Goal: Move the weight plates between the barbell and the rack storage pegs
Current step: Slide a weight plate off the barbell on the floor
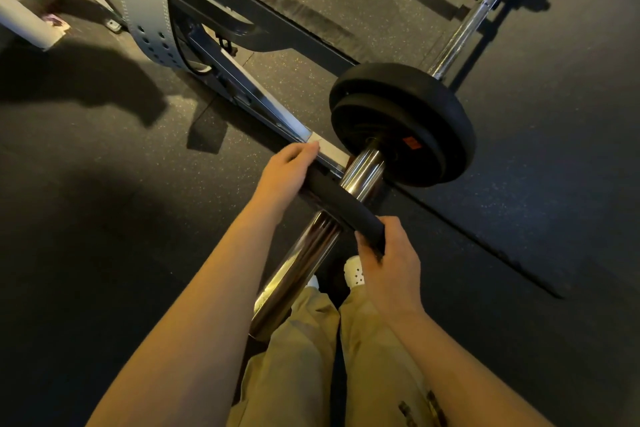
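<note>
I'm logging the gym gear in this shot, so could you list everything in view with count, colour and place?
Thin black weight plate: one, black, on the chrome sleeve, held edge-on by both hands.
Round black weight plates: at least two, black, stacked farther along the sleeve.
Chrome barbell: one, silver, running from near the legs to upper right.
Black steel rack frame: one, black, upper centre.
Grey leather lifting belt: one, grey, hanging on the rack, upper left.
Speckled rubber floor: black.
Left hand: grips the plate's left edge.
Right hand: grips its right edge.

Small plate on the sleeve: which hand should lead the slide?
Neither clearly; both hold it. Left hand grips the small plate's far edge, right hand the near edge, sleeve running between.
</note>
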`<state>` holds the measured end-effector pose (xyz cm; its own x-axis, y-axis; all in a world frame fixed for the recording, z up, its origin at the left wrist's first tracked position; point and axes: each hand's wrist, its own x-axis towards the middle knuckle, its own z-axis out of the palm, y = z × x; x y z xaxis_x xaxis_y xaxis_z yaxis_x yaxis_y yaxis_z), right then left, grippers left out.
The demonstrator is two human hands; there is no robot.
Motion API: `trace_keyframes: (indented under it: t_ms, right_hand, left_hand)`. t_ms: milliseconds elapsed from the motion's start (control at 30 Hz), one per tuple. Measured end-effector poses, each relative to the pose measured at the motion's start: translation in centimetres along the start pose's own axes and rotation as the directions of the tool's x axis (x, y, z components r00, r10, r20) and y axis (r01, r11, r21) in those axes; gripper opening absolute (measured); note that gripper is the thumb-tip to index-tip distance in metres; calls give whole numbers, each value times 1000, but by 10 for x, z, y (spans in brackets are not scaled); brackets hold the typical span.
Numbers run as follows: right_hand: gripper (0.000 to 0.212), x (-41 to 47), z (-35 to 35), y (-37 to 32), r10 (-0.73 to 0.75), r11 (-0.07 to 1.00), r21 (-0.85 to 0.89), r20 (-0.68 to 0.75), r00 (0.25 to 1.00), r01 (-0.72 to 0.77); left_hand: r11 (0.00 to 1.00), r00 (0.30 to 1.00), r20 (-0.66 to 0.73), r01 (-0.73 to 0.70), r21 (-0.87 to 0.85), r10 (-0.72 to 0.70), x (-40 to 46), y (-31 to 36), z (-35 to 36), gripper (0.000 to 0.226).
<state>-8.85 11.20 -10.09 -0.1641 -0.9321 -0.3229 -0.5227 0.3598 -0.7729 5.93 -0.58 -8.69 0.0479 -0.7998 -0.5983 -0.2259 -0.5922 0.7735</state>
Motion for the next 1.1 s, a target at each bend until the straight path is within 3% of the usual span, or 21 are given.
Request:
trace_keyframes:
  t_ms: [100,200,300,367,633,833,1000,1100]
  right_hand:
    - [24,-3,1,3,23,1000,12,-1,1000,-23]
    - [27,-10,5,13,136,989,55,24,990,-137]
    - [34,-18,10,23,273,950,125,100,957,-285]
    - [39,-24,13,29,278,951,103,131,952,-292]
    - [29,-30,9,31,62,986,-165,156,986,-35]
    - [28,-33,10,28,55,986,-165,140,989,-32]
    - [24,-29,-2,15,58,972,-234,234,971,-1]
    - [32,-27,-3,-2,-41,964,-252,190,981,89]
  left_hand:
    - [999,1000,12,-3,44,2,-2,-6,1,28]
    - [970,984,-13,-170,172,175,-11,-16,0,31]
    - [775,876,13,-434,460,483,-23,-30,5,33]
    - [715,830,-11,-473,514,557,-32,-39,8,32]
    - [945,955,-24,-290,150,296,-45,-54,-24,34]
    - [957,958,-64,-273,101,280,-50,-53,-22,26]
    - [968,968,-45,-246,56,248,-53,-50,-23,17]
    - [983,981,-80,-182,-22,179,-54,-48,-20,7]
